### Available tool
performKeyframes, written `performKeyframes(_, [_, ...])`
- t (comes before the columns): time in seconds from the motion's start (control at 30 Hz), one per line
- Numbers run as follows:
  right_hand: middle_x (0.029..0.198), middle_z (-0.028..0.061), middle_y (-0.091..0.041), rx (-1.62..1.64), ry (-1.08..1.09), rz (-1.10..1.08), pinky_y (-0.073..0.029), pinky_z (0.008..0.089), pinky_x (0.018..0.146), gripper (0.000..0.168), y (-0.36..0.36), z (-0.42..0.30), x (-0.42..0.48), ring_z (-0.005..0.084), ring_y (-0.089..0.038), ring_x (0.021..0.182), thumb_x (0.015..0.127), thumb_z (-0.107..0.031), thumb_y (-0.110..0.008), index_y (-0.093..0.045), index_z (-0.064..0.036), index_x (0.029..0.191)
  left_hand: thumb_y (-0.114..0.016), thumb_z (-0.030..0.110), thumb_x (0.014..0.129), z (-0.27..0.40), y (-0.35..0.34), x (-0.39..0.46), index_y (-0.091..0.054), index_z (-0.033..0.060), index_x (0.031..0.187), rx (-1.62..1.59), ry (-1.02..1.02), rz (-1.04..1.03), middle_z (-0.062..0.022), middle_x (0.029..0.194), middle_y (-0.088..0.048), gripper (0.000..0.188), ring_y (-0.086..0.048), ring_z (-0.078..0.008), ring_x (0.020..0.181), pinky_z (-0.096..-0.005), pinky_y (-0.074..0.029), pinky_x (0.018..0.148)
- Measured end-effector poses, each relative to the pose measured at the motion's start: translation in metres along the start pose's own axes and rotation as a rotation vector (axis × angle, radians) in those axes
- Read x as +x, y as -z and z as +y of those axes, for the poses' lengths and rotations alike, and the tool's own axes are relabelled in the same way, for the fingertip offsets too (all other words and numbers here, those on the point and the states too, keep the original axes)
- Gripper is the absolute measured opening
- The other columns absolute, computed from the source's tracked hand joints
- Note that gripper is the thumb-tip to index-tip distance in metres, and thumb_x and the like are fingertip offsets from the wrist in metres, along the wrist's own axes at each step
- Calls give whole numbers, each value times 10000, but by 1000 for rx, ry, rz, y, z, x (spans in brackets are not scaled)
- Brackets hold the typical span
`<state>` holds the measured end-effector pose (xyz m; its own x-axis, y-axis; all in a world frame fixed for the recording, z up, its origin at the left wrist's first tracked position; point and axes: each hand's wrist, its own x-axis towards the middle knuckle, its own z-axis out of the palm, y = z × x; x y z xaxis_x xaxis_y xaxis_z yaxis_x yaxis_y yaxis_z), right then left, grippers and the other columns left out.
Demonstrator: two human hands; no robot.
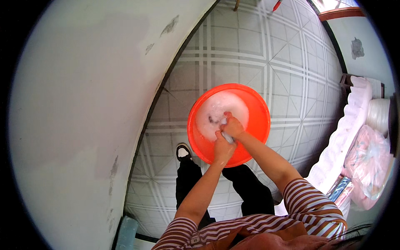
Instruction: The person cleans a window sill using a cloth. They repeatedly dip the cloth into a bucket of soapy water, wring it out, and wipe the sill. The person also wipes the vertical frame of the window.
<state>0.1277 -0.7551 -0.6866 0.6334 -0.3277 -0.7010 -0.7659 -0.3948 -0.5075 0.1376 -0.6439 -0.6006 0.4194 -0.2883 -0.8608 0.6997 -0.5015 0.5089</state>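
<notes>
An orange plastic basin (258, 109) stands on the floor in front of me, with white suds (223, 101) over its contents. Both hands are above the foam, close together. A wet, pale cloth (227, 137) is bunched between them. My left hand (223, 149) grips its lower part, and my right hand (233, 125) grips it just above. A small dark patch (213, 119) shows through the foam beside my fingers; what it is, I cannot tell. Whatever lies under the suds is hidden.
A white wall (78, 109) rises at left. The floor is patterned tile (237, 40). At right, a white cloth-covered surface (336, 140) carries a clear plastic bag of pink items (365, 156). My shoe (183, 152) is beside the basin. A red-tipped object (276, 5) lies far off.
</notes>
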Motion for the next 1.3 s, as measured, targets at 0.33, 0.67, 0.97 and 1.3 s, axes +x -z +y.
performKeyframes(0.33, [1129,96,-551,1792,81,-546,-489,475,842,614,29,-44,-39,290,-564,952,852,-407,-629,-356,-204,1363,-582,206,854,-4,11,3,-553,96,1086,-1707,234,-556,-118,1081,-576,259,-557,-275,841,-290,-492,613])
performKeyframes(0.67, [750,69,-567,1256,-201,-406,-474,307,502,307,33,-16,-4,147,-516,572,791,-221,-704,-549,-52,997,-648,68,807,-10,5,10,-473,146,1134,-1125,123,-391,-75,995,-566,379,-582,-235,815,-341,-504,665])
performKeyframes(0.97, [690,124,-603,368,-173,-300,-494,359,594,231,15,-29,0,233,-587,632,750,-197,-679,-595,-16,866,-700,32,717,-10,-18,6,-463,-10,1061,-348,-26,99,-107,874,-620,419,-624,-224,745,-347,-516,625])
performKeyframes(1.3, [815,236,-639,-395,-7,0,-509,484,735,328,4,-42,-20,402,-634,788,803,-261,-616,-582,-7,1008,-753,170,713,-80,-65,50,-468,-18,1083,-443,-317,186,-149,914,-659,504,-632,-248,845,-365,-497,694])
